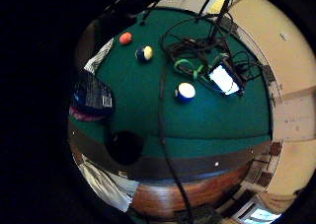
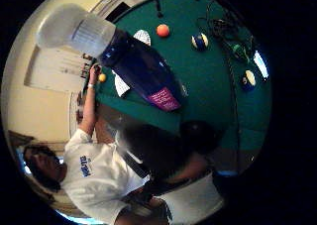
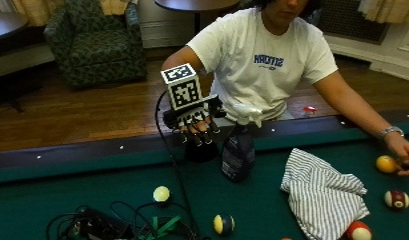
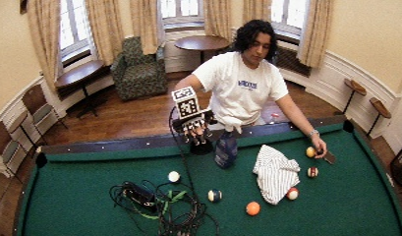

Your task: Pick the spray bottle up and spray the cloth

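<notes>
hand (image 3: 196,124) above rail, beside bottle (image 3: 238,156)

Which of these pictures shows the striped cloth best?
The outside view: the striped cloth lies crumpled on the green felt, nearly whole. The wide outside view shows it whole but smaller. The palm views catch only slivers beside the spray bottle.

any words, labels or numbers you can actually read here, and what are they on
White t-shirt: dark blue print on the chest, too blurred to read.
Spray bottle: pink label, visible in the thumb side palm view, print too small to read.
Striped cloth: no writing.
Billiard balls: any numbers too small to make out.
</notes>
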{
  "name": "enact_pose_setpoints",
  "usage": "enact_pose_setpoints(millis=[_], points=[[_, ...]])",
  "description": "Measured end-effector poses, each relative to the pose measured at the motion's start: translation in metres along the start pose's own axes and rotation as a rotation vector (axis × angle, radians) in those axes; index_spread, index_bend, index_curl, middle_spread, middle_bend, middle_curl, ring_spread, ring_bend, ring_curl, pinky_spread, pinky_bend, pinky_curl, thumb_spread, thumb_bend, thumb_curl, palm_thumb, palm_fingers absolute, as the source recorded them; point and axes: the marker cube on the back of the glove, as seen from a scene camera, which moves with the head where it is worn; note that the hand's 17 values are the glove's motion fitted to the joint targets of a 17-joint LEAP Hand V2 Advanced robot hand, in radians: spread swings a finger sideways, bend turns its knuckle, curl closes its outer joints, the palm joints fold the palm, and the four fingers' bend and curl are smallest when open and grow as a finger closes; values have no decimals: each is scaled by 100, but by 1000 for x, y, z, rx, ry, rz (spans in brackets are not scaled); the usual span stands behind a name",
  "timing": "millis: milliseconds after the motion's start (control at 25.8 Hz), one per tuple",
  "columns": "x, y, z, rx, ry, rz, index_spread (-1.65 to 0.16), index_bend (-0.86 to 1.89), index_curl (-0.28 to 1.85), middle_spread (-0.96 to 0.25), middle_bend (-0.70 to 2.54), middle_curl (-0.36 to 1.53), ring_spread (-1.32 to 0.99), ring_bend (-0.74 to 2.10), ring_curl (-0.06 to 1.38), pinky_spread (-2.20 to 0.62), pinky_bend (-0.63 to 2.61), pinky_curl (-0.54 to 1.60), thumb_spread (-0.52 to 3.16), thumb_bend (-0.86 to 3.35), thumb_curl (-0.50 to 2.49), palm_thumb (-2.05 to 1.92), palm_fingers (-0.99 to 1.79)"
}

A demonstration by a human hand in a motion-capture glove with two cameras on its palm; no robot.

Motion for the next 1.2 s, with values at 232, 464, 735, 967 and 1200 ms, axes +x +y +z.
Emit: enact_pose_setpoints(millis=[232,464,735,967,1200], points=[[-10,0,20,-28,-208,6,-40,11,17,-8,25,33,-9,41,29,23,39,35,92,-3,30,17,29],[-23,-4,38,-42,-417,21,-40,11,17,-8,25,33,-9,41,30,23,39,35,91,-3,30,17,29],[-41,-12,53,-26,-630,48,-39,12,18,-8,26,34,-10,42,30,23,39,35,92,-1,32,23,31],[-54,-21,56,10,-779,62,-38,13,19,-8,26,34,-10,43,30,23,37,34,94,0,33,34,34],[-67,-33,61,35,-875,61,-38,13,19,-9,28,35,-10,43,30,23,35,34,98,5,35,51,39]])
